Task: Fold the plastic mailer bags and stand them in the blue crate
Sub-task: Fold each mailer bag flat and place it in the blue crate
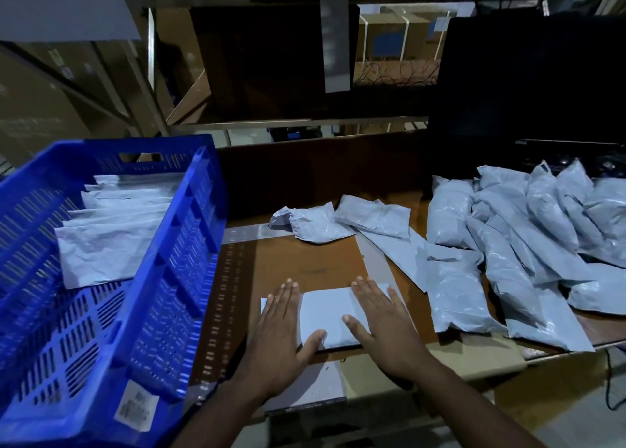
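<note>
This is a warehouse packing station, dim and utilitarian rather than domestic. A brown worktable surfaced with flattened cardboard (315, 261) carries a heap of grey plastic mailer bags (528, 241) and a blue perforated plastic crate (189, 244) bearing a printed barcode label (136, 404), with folded bags standing inside it. Behind the table rise bare metal shelving uprights (335, 41), beyond them large brown cardboard cartons bound with white straps (403, 34), and a black computer monitor (531, 85) stands at the table's far right corner.
</note>
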Motion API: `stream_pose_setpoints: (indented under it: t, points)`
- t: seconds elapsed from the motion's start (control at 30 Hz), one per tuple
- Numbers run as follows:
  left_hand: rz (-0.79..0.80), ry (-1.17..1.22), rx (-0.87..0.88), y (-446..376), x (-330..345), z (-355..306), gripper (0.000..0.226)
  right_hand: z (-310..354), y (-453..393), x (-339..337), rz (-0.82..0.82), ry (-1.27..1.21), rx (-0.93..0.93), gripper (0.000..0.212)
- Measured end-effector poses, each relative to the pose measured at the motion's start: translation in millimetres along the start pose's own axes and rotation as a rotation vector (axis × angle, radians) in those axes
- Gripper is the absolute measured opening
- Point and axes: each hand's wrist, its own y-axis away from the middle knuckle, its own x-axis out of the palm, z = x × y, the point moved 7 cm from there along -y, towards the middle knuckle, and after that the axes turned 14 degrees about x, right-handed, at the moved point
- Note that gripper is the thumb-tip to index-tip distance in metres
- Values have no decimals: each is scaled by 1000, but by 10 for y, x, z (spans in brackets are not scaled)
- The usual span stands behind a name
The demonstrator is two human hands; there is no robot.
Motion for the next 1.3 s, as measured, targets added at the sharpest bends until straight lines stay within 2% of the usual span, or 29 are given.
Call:
stream_pose_setpoints:
  t: [0.1, 0.17, 0.23, 0.37, 0.47, 0.57, 0.8, 0.9, 1.0, 1.1, 1.17, 1.23, 1.3]
  points:
    - [39, 5, 13, 0, -20, -47, 85, -39, 10, -16, 45, -129, -8, 108]
    - [42, -23, 33, -18, -69, -80, 81, -19, 26, -77, 23, -113, -18, 113]
    - [37, -98, 104, -28, -139, -180, 79, 65, 72, -148, -29, -25, -67, 106]
    - [81, -44, 213, 96, -28, -395, 88, 261, 282, -48, -117, 102, -226, 71]
    - [77, -75, 240, 99, 85, -334, 86, 260, 295, 55, -173, 119, -238, 56]
    - [31, -97, 245, 76, 92, -294, 68, 258, 276, 54, -161, 136, -229, 61]
    - [71, -133, 241, 77, 139, -270, 65, 223, 240, 144, -93, 185, -171, 61]
    - [93, -22, 222, 96, 132, -300, 72, 227, 303, 159, -100, 168, -189, 61]
    - [86, 189, 186, 41, 85, -182, 83, 306, 316, 21, -115, 109, -230, 54]
    - [7, 260, 148, -23, -10, -54, 59, 297, 182, -142, -14, -72, -188, 51]
    - [-20, 138, 145, -39, -61, -74, 56, 313, 100, -280, -91, -115, -148, 48]
    - [23, -54, 149, -49, -33, -107, 62, 374, 72, -266, -106, -42, -140, 59]
    - [47, -110, 140, -60, -5, -114, 76, 416, 73, -115, -86, 110, -167, 81]
